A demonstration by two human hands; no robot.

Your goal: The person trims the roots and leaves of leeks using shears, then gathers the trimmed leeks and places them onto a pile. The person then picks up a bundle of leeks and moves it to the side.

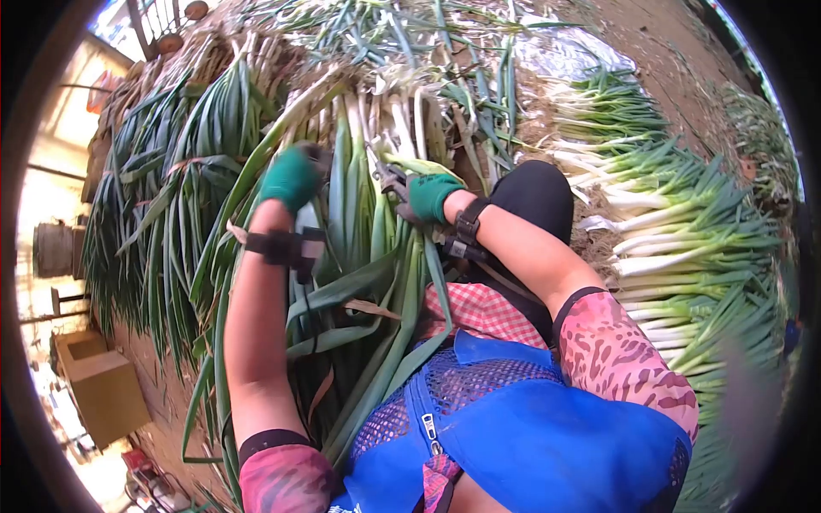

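My left hand [293,178], in a green glove, is over the leaves of a heap of long green onions [346,205] in front of me. Its fingertips are blurred and turned away, so its grip cannot be made out. To its right, my right hand [419,195], in a green glove with grey fingers, has its fingers curled round a green onion stalk [417,162] near the pale lower part. The roots of the heap point away from me, and its leaves hang over my lap. Both wrists carry dark straps.
Tied bundles of unpeeled green onions [171,197] are stacked at left. Cleaned white-stemmed onions [658,231] lie in a long row at right. A white plastic sheet [569,51] and loose leaves are at the back. A cardboard box [101,385] stands at lower left.
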